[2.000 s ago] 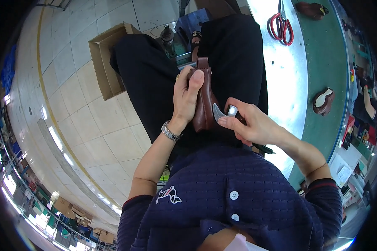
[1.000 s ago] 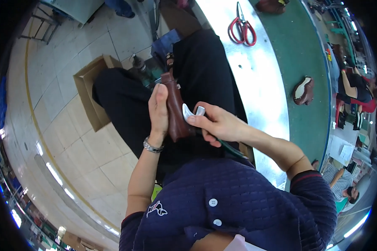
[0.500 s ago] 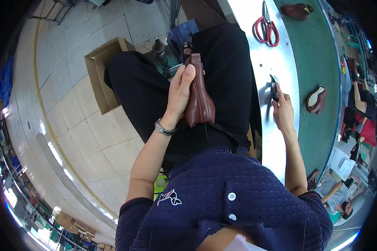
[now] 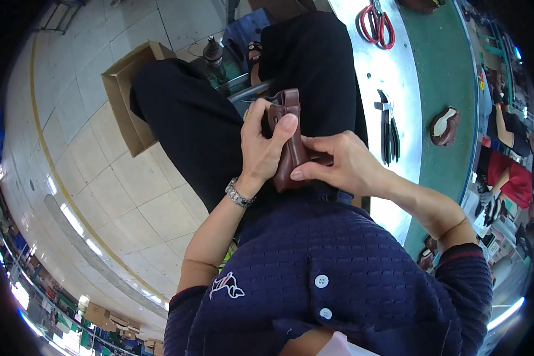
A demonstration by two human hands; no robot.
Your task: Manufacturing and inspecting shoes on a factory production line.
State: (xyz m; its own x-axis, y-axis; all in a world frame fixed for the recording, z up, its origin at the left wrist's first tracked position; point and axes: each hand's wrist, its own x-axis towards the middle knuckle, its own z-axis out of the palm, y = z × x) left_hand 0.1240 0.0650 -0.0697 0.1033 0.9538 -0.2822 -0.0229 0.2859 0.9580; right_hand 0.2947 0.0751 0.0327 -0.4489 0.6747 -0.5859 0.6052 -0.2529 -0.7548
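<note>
A brown leather shoe upper (image 4: 291, 154) is held over my lap, its heel end with a raised tab pointing away from me. My left hand (image 4: 264, 139) is closed around its left side, the thumb pressed on the leather near the opening. My right hand (image 4: 344, 163) grips the right side near the toe, thumb on top and the other fingers partly hidden behind the leather. On the metal bench to the right, black-handled lasting pincers (image 4: 388, 130) lie apart from both hands.
Red-handled scissors (image 4: 375, 26) lie at the bench's far end. A green conveyor belt (image 4: 439, 77) beside the metal bench (image 4: 400, 202) carries another brown shoe (image 4: 445, 126). An open cardboard box (image 4: 117, 98) stands left of my knees, near a dark metal post (image 4: 213, 56).
My right hand has left the pincers on the bench and come across to the shoe upper, taking hold of it. My left hand keeps its hold, with the upper turned slightly.
</note>
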